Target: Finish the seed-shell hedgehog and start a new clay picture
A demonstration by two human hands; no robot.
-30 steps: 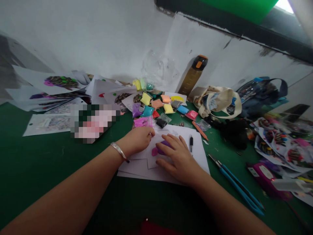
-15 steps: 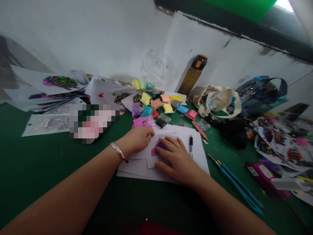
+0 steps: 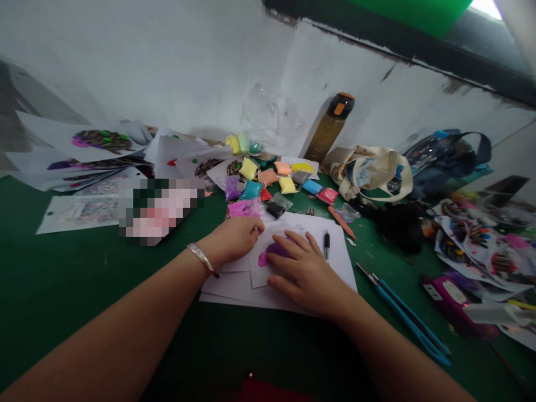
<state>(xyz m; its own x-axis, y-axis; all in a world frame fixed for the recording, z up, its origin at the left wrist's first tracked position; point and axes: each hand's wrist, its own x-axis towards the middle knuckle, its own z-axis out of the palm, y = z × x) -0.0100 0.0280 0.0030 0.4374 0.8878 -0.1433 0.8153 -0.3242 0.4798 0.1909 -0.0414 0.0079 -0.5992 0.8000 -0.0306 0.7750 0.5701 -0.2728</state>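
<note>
A small white paper (image 3: pixel 260 276) bears a flattened purple shape with a pink lobe (image 3: pixel 263 259), apparently modelling clay. My right hand (image 3: pixel 304 273) lies over it with fingers spread, covering part of the purple. At the paper's upper left edge is my left hand (image 3: pixel 234 240), its fingers curled together; whatever they pinch is hidden. Larger white sheets (image 3: pixel 234 291) lie beneath both hands. To the right of my right fingers rests a black-capped pen (image 3: pixel 326 244). Just beyond my left hand sits a bright pink packet (image 3: pixel 245 208), beside a black packet (image 3: pixel 276 210).
Several coloured clay packets (image 3: pixel 252 190) lie behind the sheets. Blue-handled tweezers (image 3: pixel 402 304) and a magenta device (image 3: pixel 450 301) are at right. A brown bottle (image 3: pixel 329 128) and a cream cloth bag (image 3: pixel 377 173) stand near the wall. Decorated papers (image 3: pixel 96 151) pile up at left.
My right hand has shifted slightly right and its fingers have lifted a little, showing more of the purple shape. My left hand stays in place.
</note>
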